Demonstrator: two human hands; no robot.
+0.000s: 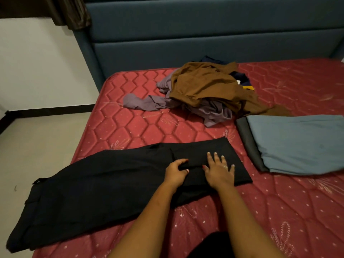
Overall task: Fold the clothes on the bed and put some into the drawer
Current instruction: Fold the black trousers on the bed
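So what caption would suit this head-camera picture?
Both hands, left and right, fold a black garment on the red mattress.

This is a bedroom in a home. A bare red quilted mattress sits against a padded blue headboard, with loose clothes heaped on it, a dark curtain hanging by a plain white wall and a pale tiled floor.

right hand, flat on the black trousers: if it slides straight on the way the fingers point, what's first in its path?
The right hand points up-bed over the black trousers. Past their far edge comes bare red mattress, then probably the purple garment at the pile's near edge; depth is uncertain.
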